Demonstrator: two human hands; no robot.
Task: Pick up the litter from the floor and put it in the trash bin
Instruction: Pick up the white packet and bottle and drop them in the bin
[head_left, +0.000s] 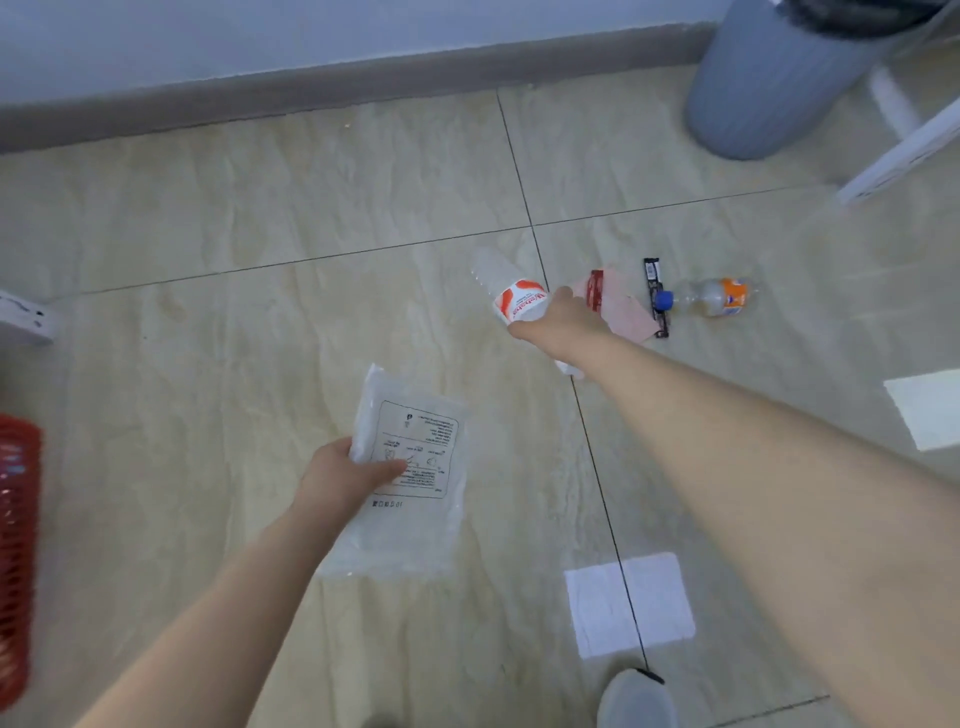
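My left hand (343, 475) grips a clear plastic bag (410, 467) with black print, held above the floor. My right hand (563, 322) is closed around a clear water bottle (511, 296) with a red and white label. Just right of that hand, a pink wrapper (626, 314), a black wrapper strip (655, 296) and a small bottle (714, 297) with an orange label and blue cap lie on the tile floor. The grey ribbed trash bin (769, 88) stands at the top right by the wall.
A red mesh basket (15, 551) sits at the left edge, a white box (26, 317) above it. White furniture legs (904, 150) stand beside the bin. Two white paper sheets (628, 603) (930, 408) lie on the floor. My shoe (636, 699) shows at the bottom.
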